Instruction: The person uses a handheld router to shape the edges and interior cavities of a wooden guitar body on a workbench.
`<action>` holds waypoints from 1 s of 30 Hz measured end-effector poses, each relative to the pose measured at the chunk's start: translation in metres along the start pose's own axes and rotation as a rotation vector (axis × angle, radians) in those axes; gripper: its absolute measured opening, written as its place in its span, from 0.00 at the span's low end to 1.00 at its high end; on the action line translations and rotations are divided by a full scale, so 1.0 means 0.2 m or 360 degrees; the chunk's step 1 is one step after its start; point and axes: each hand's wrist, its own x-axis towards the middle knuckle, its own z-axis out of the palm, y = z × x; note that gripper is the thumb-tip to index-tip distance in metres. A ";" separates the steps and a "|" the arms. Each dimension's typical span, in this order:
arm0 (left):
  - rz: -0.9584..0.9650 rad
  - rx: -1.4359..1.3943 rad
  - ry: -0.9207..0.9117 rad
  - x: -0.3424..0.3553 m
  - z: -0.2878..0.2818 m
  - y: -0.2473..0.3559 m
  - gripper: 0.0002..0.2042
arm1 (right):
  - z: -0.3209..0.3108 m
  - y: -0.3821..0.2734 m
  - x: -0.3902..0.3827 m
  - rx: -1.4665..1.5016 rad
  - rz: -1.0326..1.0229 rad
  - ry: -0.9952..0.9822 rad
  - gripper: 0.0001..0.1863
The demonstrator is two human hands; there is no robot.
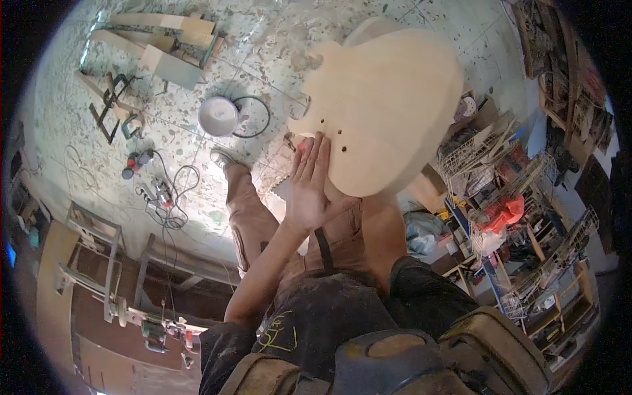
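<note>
A large pale wooden guitar body (395,99) with rounded edges, a cutaway and three small dark holes is held up in front of me. My left hand (308,174) lies flat along its lower left edge near the holes, fingers stretched out and side by side. From below, my right forearm (384,227) reaches up behind the guitar body, which hides that hand and its fingers. Behind the body's top edge shows another pale curved wooden edge (375,29); whether it is a separate piece I cannot tell.
On the dusty, chip-strewn floor are a round pale bowl (218,116), a black ring (253,117), clamps (112,108), wood pieces (174,62) and corded power tools (161,194). Wire baskets (487,161) with tools stand right. A wooden bench frame (95,260) is at left.
</note>
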 end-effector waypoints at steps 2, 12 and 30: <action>0.0001 -0.0227 0.0065 0.07 -0.02 0.06 0.51 | -0.08 -0.01 0.09 0.0130 -0.0089 0.0072 0.10; -0.0758 -0.1379 0.0225 0.31 0.12 -0.38 0.24 | -0.40 0.03 0.42 -0.1503 -0.0555 0.0793 0.20; -0.1942 0.0230 -0.0025 -1.00 -0.49 -1.01 0.26 | -1.24 0.42 1.29 -0.2003 -0.0047 0.0862 0.36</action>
